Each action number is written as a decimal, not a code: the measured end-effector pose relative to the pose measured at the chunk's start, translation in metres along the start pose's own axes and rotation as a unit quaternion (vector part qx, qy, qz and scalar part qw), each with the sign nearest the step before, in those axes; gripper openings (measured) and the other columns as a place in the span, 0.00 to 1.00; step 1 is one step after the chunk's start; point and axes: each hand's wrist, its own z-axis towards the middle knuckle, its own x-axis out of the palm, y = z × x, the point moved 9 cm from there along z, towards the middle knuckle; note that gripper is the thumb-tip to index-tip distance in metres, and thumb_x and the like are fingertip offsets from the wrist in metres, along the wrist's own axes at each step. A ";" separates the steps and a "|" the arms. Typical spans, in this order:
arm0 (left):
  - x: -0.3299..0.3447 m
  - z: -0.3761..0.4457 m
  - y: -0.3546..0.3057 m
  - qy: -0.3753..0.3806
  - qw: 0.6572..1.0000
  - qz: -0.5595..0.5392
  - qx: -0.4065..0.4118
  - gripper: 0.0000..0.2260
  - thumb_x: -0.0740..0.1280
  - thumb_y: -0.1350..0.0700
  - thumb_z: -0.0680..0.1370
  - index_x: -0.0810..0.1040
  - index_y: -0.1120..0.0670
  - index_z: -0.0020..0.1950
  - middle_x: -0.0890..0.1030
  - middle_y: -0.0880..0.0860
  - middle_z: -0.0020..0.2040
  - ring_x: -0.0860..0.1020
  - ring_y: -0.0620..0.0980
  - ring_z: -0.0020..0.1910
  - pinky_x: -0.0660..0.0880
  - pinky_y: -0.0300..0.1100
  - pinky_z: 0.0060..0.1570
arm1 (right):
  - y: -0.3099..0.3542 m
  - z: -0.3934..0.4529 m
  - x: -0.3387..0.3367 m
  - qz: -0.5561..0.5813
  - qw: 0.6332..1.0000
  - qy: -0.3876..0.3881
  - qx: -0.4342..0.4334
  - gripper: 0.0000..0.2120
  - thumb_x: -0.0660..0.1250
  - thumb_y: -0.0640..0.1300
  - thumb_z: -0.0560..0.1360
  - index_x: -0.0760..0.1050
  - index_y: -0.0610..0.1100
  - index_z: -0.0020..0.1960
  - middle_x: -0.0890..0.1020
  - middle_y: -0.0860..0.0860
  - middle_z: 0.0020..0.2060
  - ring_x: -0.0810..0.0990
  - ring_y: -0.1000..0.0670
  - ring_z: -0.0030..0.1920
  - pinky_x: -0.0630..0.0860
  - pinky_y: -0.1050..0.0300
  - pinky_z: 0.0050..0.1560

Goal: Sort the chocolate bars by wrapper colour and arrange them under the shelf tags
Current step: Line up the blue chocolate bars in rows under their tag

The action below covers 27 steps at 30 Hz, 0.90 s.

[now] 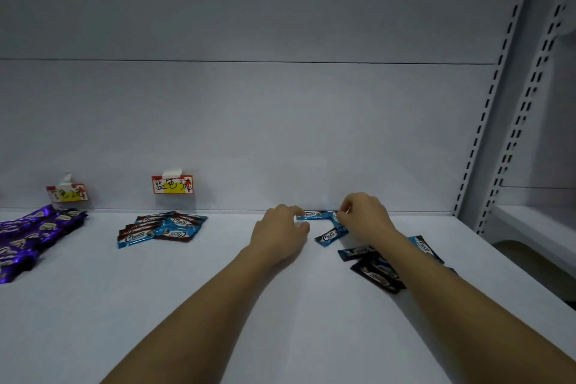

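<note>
Right of blue shelf tag [172,185], against back panel: loose blue bars [313,215] on white shelf [187,305]. Left hand [280,232] curled, fingertips touching rear bar's end; firm hold not clear. Right hand [364,215] pinching second blue bar. Sorted blue pile [160,227] below tag; purple pile [34,234] further left. Wrappers thin, glossy, crinkly foil, flat oblongs. Likely light, slippery; pinch crimped end seams.

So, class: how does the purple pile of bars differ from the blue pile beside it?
The purple pile has purple wrappers; the blue pile has blue ones. The purple pile is larger and runs off the left edge; the blue pile is smaller and fully visible. Both lie on the shelf under a tag, untouched by either hand.
</note>
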 end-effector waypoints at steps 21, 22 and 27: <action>0.010 0.028 0.010 -0.013 1.000 -0.004 -0.013 0.13 0.69 0.56 0.78 0.79 0.53 0.63 0.79 0.52 0.58 0.75 0.49 0.53 0.73 0.41 0.54 | -0.054 0.010 -0.019 0.154 0.983 -0.037 0.096 0.05 0.70 0.40 0.75 0.77 0.46 0.41 0.82 0.47 0.40 0.82 0.48 0.38 0.81 0.51 0.42; 0.008 0.026 0.012 -0.011 1.000 -0.015 -0.024 0.13 0.69 0.57 0.77 0.80 0.53 0.62 0.79 0.53 0.57 0.75 0.48 0.50 0.73 0.38 0.51 | -0.057 0.009 -0.023 0.183 0.976 -0.044 0.107 0.04 0.69 0.39 0.75 0.77 0.45 0.42 0.83 0.46 0.39 0.83 0.48 0.36 0.82 0.50 0.44; -0.011 0.023 0.015 -0.048 0.986 -0.149 -0.052 0.05 0.72 0.59 0.74 0.85 0.52 0.48 0.83 0.49 0.43 0.77 0.44 0.39 0.72 0.34 0.36 | -0.062 0.005 -0.025 0.218 0.967 -0.040 0.125 0.05 0.69 0.40 0.75 0.81 0.45 0.41 0.82 0.49 0.40 0.78 0.51 0.41 0.77 0.54 0.40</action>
